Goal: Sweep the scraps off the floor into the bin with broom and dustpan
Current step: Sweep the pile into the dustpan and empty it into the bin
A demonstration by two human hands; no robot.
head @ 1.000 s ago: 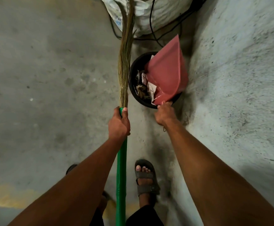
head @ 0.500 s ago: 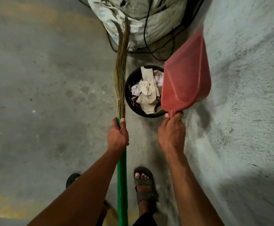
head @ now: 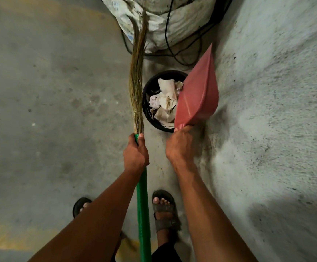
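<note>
Since half a second earlier, you had swung the dustpan [head: 197, 97] back toward the bin [head: 148, 103], so that its left edge overlapped the bin's right side where before it had hung off to the right, over the wall. A second earlier it had been tipped face down over the bin; now it stood lifted, its wide mouth pointing up and away from you, its back toward the camera.

Your right hand [head: 180, 146] gripped the dustpan's short handle, fingers curled round it; the handle itself was mostly hidden under your knuckles. Your left hand [head: 136, 154] was wrapped round the top of the broom [head: 137, 87] where the green stick met the bound straw, thumb along the stick. The broom stood nearly upright just left of the bin, its straw tips reaching up against the white sack [head: 153, 21] behind.

The bin sat on the concrete floor [head: 50, 110] close to the grey wall [head: 276, 91], and crumpled paper scraps [head: 165, 103] lay inside it. Whether any scrap was left in the dustpan I could not tell, since only its back showed. Black cables [head: 174, 53] trailed over the sack and down behind the bin. Your sandalled right foot [head: 163, 208] stood below the bin, between your forearms.
</note>
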